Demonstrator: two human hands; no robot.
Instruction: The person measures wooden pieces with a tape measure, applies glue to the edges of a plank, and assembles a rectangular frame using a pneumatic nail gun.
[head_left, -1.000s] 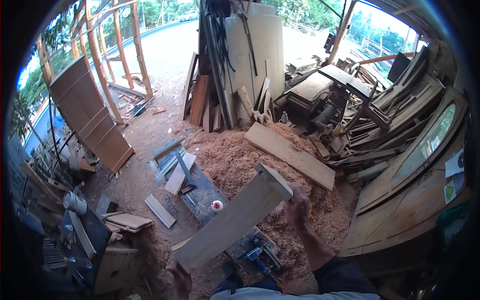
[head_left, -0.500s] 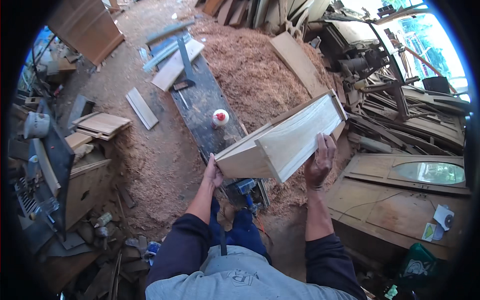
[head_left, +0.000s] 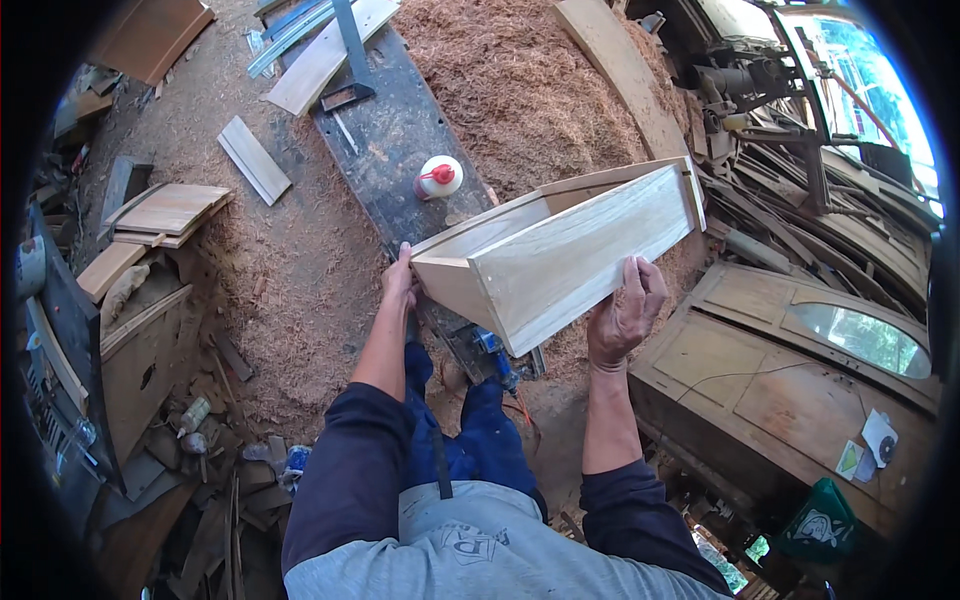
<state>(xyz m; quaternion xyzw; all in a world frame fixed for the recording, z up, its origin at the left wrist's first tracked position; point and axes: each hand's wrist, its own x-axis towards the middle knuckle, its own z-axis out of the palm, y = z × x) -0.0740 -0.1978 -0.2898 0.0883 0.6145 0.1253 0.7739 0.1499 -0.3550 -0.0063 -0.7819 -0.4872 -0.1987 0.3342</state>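
I hold a long, open wooden box of pale planks in front of me, tilted so its far end points up and right. My left hand grips its near left corner. My right hand holds the lower long side from beneath. The box hangs over a dark bench on which a white glue bottle with a red cap stands just beyond the box.
Sawdust covers the ground around the bench. A long plank lies on it at the back right. Wooden offcuts are stacked to the left, a door panel with an oval window lies right, and a machine stands behind it.
The view has swung down from the workshop's far end to the box. The box has turned from flat-side up to a tilted hold, closer to me, both hands still on it.
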